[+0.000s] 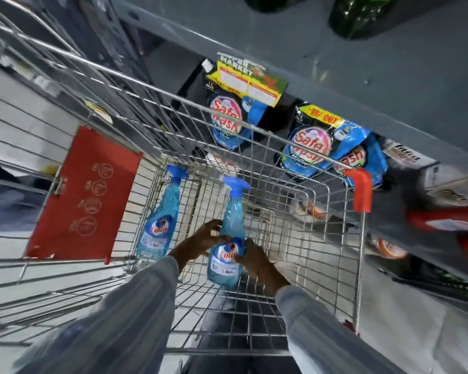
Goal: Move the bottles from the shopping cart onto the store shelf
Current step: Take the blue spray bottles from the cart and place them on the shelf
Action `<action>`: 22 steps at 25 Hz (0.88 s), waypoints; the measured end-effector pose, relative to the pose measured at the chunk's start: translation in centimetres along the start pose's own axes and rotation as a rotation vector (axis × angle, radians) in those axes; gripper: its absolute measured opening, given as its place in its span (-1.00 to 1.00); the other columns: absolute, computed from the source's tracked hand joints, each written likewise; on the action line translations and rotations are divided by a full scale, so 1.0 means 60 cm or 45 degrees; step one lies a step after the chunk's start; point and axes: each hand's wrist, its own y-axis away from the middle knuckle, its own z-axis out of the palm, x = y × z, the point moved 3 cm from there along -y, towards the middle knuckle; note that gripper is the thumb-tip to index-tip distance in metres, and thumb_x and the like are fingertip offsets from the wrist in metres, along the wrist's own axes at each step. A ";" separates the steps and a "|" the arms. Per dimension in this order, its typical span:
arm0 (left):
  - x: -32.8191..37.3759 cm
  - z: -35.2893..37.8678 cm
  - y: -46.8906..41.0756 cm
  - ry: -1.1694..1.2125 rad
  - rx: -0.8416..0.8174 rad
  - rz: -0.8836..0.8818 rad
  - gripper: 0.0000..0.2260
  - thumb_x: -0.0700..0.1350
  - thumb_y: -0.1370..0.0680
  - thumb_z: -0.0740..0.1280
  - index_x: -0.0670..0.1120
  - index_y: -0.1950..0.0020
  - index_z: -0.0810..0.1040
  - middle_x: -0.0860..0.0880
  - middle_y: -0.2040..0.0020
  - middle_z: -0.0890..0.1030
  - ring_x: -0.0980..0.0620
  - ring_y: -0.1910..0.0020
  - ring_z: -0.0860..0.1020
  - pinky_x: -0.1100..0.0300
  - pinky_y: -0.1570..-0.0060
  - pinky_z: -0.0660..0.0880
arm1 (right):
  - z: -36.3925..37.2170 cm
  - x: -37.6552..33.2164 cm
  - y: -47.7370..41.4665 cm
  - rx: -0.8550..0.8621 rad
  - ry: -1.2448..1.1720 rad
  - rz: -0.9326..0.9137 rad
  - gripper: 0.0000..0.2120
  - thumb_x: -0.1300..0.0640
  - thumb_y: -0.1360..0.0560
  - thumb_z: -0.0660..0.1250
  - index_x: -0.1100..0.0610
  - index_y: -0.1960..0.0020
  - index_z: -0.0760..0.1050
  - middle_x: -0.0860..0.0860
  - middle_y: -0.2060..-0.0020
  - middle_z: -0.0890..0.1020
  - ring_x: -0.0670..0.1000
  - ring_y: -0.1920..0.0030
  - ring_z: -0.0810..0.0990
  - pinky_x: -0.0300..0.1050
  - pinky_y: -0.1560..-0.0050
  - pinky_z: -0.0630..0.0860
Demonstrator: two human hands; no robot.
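I look down into a wire shopping cart [303, 147]. Two blue spray bottles with blue trigger heads are inside it. One bottle [158, 225] leans against the cart's left wall, untouched. The other bottle [229, 233] is upright in the middle, held from both sides. My left hand [203, 240] wraps its left side near the waist. My right hand [257, 261] presses on the label from the right. The grey store shelf [362, 74] runs across the top right, above the cart's far rim.
Blue and black detergent pouches [312, 147] hang below the shelf edge, beyond the cart's far rim, with a yellow price tag [246, 82]. Dark green bottles [360, 14] stand on the upper shelf. A red child-seat flap [84, 195] hangs at the left, a red corner guard [361, 190] at the right.
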 end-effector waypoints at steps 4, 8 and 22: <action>0.111 -0.001 0.074 -0.004 0.122 0.269 -0.61 -0.33 -0.42 0.39 -0.24 -0.20 0.38 -0.05 0.00 0.50 -0.07 0.06 0.55 0.39 0.43 0.54 | -0.073 -0.063 0.087 0.247 0.090 -0.300 -0.59 0.17 -0.40 0.41 0.27 -0.16 0.36 0.25 -0.12 0.60 0.22 -0.11 0.58 -0.02 -0.04 0.50; 0.269 0.036 0.190 -0.065 0.126 0.574 -0.62 -0.33 -0.40 0.41 -0.15 -0.17 0.42 -0.14 -0.09 0.51 0.09 0.13 0.58 0.44 0.30 0.52 | -0.182 -0.117 0.231 0.552 0.042 -0.619 -0.57 0.10 -0.44 0.33 0.24 -0.23 0.34 0.23 -0.10 0.61 0.19 -0.06 0.60 0.01 0.00 0.53; 0.747 0.476 0.343 -0.260 0.021 1.478 -0.55 -0.11 -0.30 0.53 -0.13 -0.15 0.54 0.08 0.05 0.41 0.09 0.02 0.45 0.38 -0.07 0.43 | -0.668 -0.012 0.627 1.489 -0.188 -0.956 -0.55 0.02 -0.41 0.23 0.20 -0.24 0.38 0.15 -0.13 0.60 0.07 -0.09 0.60 -0.21 -0.15 0.49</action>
